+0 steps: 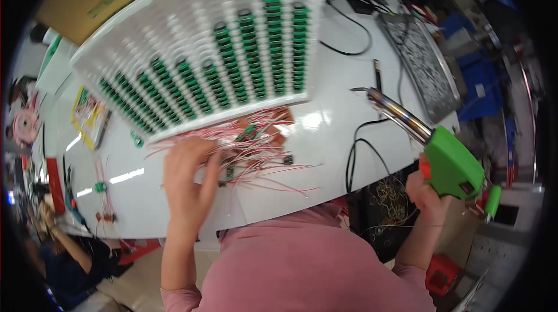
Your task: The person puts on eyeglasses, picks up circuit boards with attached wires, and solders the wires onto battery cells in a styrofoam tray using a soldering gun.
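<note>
My left hand [189,169] is at the left side of a heap of thin red and white wires [261,181]. Its thumb and fingertips come together on some of the wires. Small green circuit boards [250,130] and dark square parts [288,159] lie among them. On the right, my right hand [427,195] grips a green soldering gun [453,163] by its handle. The gun's long metal barrel points up and left, with its thin bent tip [360,89] above the white table, apart from the wires.
Behind the wires stands a white foam tray [195,27] with rows of green-and-black round parts. A metal tray [421,62] of small grey pieces is at back right. Black cables [351,163] cross the table [325,166]. Another person's arm [70,248] shows at far left.
</note>
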{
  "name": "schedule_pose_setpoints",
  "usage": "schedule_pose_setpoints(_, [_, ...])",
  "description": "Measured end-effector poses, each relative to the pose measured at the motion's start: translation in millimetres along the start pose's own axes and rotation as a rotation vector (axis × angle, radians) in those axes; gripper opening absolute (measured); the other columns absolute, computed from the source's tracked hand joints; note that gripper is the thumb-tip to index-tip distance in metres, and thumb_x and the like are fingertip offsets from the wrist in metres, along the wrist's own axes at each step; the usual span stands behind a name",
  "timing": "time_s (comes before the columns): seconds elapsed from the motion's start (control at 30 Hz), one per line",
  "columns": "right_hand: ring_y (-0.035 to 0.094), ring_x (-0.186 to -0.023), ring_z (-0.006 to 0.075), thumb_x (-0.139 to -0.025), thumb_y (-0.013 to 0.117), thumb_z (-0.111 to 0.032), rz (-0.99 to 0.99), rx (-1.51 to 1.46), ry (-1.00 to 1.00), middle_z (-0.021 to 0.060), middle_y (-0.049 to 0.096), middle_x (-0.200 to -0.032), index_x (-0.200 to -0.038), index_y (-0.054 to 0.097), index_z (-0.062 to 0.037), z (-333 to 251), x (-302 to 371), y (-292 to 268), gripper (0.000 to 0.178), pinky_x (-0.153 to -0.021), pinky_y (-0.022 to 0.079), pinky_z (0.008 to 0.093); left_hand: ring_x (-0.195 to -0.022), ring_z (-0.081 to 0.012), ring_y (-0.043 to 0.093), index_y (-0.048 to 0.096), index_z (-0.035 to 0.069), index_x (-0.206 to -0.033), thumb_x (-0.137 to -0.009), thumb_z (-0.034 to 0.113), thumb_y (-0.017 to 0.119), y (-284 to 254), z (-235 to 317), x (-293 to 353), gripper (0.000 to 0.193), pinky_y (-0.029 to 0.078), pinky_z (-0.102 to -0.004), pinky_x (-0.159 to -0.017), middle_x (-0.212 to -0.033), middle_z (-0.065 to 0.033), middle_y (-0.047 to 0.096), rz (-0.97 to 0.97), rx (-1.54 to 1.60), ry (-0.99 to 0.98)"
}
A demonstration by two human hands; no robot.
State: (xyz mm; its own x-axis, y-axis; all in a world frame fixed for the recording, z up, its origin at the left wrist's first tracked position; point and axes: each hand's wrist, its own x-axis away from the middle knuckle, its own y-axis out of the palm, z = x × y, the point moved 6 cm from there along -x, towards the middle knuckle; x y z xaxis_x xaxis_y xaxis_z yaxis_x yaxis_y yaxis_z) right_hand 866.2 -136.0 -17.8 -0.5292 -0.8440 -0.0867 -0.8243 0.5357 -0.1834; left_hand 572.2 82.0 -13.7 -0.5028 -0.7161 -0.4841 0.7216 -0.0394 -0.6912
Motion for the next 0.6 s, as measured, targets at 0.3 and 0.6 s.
schedule_pose_setpoints(0.3, [0.024,-0.032,0.0053,-0.083,0.052,-0.023,-0.030,-0.718,0.253,-0.0037,0.029,-0.045,-0.123,0.037,0.0032,17.4,-26.6,-12.1,0.050,-0.033,0.024,0.0212,-0.067,-0.0216,0.057,0.061,0.004,-0.084,-0.071,0.000,0.063,94.2,73.9,-36.5,0.014,0.043,-0.0299,-0.060,-0.074,-0.0073,0.061,-0.217,0.377,0.121])
schedule_pose_setpoints(0.6, [0.025,-0.032,0.0032,-0.091,0.042,-0.025,-0.138,-0.949,0.260,-0.0052,0.029,-0.047,-0.129,0.026,0.0007,32.3,-47.0,-8.2,0.049,-0.033,0.025,0.0197,-0.067,-0.0201,0.058,0.062,0.003,-0.086,-0.071,-0.002,0.062,112.1,42.1,-17.7,0.016,0.044,-0.0291,-0.060,-0.074,-0.0069,0.062,-0.219,0.502,-0.093])
